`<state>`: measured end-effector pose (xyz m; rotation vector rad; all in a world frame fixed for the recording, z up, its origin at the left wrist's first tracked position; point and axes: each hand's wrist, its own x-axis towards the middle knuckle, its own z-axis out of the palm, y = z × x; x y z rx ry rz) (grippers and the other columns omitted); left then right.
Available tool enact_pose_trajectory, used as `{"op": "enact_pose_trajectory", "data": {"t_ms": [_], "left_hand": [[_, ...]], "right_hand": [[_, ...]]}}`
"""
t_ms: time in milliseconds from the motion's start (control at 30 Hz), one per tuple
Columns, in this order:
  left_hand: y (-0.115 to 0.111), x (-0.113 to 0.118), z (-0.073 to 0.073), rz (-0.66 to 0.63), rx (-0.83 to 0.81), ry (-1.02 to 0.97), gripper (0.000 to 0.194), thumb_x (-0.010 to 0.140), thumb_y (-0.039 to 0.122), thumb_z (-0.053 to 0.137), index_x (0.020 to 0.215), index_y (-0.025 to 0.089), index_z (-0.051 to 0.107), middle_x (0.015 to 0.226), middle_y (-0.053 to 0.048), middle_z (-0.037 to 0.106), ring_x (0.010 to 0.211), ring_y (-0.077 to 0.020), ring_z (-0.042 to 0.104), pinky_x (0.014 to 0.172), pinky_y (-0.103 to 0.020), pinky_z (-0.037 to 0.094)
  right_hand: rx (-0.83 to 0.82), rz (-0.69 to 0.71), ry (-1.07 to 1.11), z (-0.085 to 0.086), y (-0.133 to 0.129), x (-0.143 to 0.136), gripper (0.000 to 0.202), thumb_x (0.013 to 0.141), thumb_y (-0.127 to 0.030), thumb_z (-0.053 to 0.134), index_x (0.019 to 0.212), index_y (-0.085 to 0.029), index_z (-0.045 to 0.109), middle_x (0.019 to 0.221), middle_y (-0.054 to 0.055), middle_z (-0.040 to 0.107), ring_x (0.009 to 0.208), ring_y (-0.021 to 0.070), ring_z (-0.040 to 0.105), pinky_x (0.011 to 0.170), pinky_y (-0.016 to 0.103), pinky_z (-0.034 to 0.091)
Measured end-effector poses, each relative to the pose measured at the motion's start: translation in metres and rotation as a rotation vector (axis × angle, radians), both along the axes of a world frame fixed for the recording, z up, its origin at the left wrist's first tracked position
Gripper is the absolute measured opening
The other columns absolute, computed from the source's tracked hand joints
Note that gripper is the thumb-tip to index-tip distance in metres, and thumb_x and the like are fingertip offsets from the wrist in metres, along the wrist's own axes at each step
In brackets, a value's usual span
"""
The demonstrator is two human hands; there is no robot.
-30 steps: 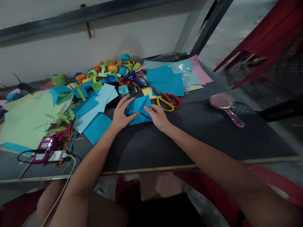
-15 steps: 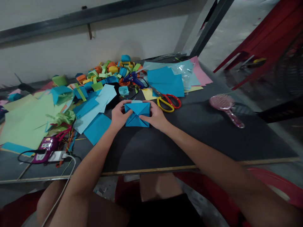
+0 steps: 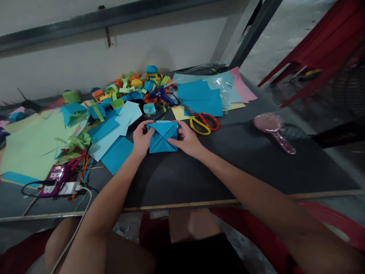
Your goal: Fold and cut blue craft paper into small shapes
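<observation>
Between my two hands is a folded blue paper box (image 3: 163,142), its near face crossed by diagonal creases. My left hand (image 3: 142,140) grips the box's left side, thumb on the front near the upper left corner and fingers behind. On the right side, my right hand (image 3: 188,139) holds it too, with the thumb pressed on the front face and fingers behind the edge. A strip of pale blue shows along the top of the box. Just right of my right hand lie scissors (image 3: 203,125) with one yellow and one red handle.
Blue paper sheets (image 3: 196,95) lie behind the scissors. Many small folded paper pieces (image 3: 131,83) are heaped against the wall. A blue glue gun (image 3: 162,95) sits beside them. Far right is a pink hairbrush (image 3: 269,123); at left, a purple plug-in device (image 3: 57,177) with cables.
The blue paper box has shifted slightly left and its near face is turned a little. My left thumb has slid up toward the upper left corner; my right thumb stays on the front.
</observation>
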<state>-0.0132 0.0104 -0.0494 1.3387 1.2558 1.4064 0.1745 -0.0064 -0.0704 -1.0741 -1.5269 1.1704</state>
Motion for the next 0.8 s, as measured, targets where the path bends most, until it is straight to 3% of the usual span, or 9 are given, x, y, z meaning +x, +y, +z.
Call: {"op": "enact_pose_trajectory", "data": {"t_ms": [100, 267, 333, 400, 467, 500, 567, 667, 800], "left_hand": [[0.000, -0.002, -0.001, -0.003, 0.101, 0.083, 0.028, 0.080, 0.024, 0.063, 0.109, 0.023, 0.065, 0.099, -0.005, 0.069, 0.079, -0.0147, 0.062, 0.065, -0.026, 0.051], [-0.002, -0.005, -0.002, -0.053, 0.185, 0.256, 0.049, 0.083, 0.031, 0.064, 0.130, 0.027, 0.051, 0.115, -0.008, 0.066, 0.093, -0.0193, 0.065, 0.069, -0.029, 0.054], [-0.004, -0.005, 0.001, -0.042, 0.257, 0.368, 0.054, 0.081, 0.033, 0.066, 0.132, 0.029, 0.050, 0.125, -0.009, 0.061, 0.102, -0.0218, 0.063, 0.072, -0.031, 0.054], [-0.006, -0.004, 0.006, -0.027, 0.357, 0.466, 0.044, 0.080, 0.036, 0.068, 0.122, 0.029, 0.058, 0.129, -0.007, 0.058, 0.111, -0.0236, 0.060, 0.080, -0.033, 0.054], [-0.008, -0.004, 0.009, 0.010, 0.368, 0.468, 0.021, 0.082, 0.042, 0.065, 0.092, 0.024, 0.068, 0.107, -0.005, 0.066, 0.100, -0.0213, 0.063, 0.078, -0.032, 0.053], [-0.008, -0.004, 0.009, 0.034, 0.321, 0.427, 0.026, 0.084, 0.046, 0.062, 0.074, 0.021, 0.065, 0.086, -0.004, 0.066, 0.085, -0.0181, 0.064, 0.070, -0.029, 0.052], [-0.006, -0.004, 0.008, 0.076, 0.173, 0.297, 0.048, 0.084, 0.052, 0.060, 0.052, 0.019, 0.046, 0.053, 0.002, 0.044, 0.052, -0.0107, 0.050, 0.049, -0.025, 0.041], [-0.003, -0.004, 0.004, 0.074, 0.026, 0.110, 0.059, 0.079, 0.058, 0.063, 0.049, 0.019, 0.030, 0.047, 0.005, 0.023, 0.040, -0.0064, 0.025, 0.037, -0.024, 0.023], [-0.002, -0.003, 0.003, 0.069, 0.001, 0.031, 0.060, 0.076, 0.059, 0.065, 0.050, 0.020, 0.029, 0.047, 0.005, 0.023, 0.040, -0.0066, 0.022, 0.037, -0.025, 0.020]], "right_hand": [[-0.025, -0.028, 0.035, -0.005, 0.002, -0.001, 0.071, 0.071, -0.044, 0.075, 0.131, -0.024, 0.043, 0.097, 0.007, 0.070, 0.090, 0.0291, 0.067, 0.082, 0.049, 0.056], [0.022, -0.021, 0.128, -0.005, 0.004, -0.002, 0.054, 0.076, -0.043, 0.070, 0.123, -0.023, 0.053, 0.113, 0.010, 0.068, 0.103, 0.0280, 0.065, 0.091, 0.047, 0.053], [0.046, -0.015, 0.108, -0.004, 0.003, -0.002, 0.043, 0.077, -0.041, 0.069, 0.113, -0.021, 0.060, 0.109, 0.009, 0.069, 0.100, 0.0280, 0.066, 0.090, 0.046, 0.053], [0.055, 0.004, 0.047, -0.003, 0.003, -0.002, 0.034, 0.078, -0.040, 0.067, 0.105, -0.020, 0.065, 0.101, 0.008, 0.071, 0.094, 0.0277, 0.066, 0.086, 0.046, 0.054], [0.054, 0.028, -0.009, -0.002, 0.002, -0.001, 0.030, 0.080, -0.040, 0.065, 0.102, -0.019, 0.066, 0.097, 0.007, 0.071, 0.091, 0.0270, 0.066, 0.084, 0.045, 0.054], [0.055, 0.040, -0.022, -0.001, 0.001, -0.001, 0.031, 0.080, -0.039, 0.064, 0.105, -0.020, 0.065, 0.098, 0.006, 0.071, 0.092, 0.0266, 0.066, 0.085, 0.045, 0.054], [0.074, 0.019, -0.038, 0.003, -0.001, -0.001, 0.042, 0.080, -0.040, 0.066, 0.117, -0.021, 0.058, 0.103, 0.007, 0.069, 0.095, 0.0257, 0.065, 0.085, 0.043, 0.054], [0.160, -0.114, -0.118, 0.012, -0.005, 0.000, 0.073, 0.072, -0.041, 0.074, 0.136, -0.026, 0.041, 0.120, 0.011, 0.059, 0.101, 0.0268, 0.061, 0.082, 0.042, 0.054], [0.256, -0.139, -0.187, 0.020, -0.008, 0.003, 0.086, 0.066, -0.042, 0.080, 0.140, -0.031, 0.036, 0.136, 0.012, 0.045, 0.116, 0.0312, 0.052, 0.086, 0.045, 0.052]]}}
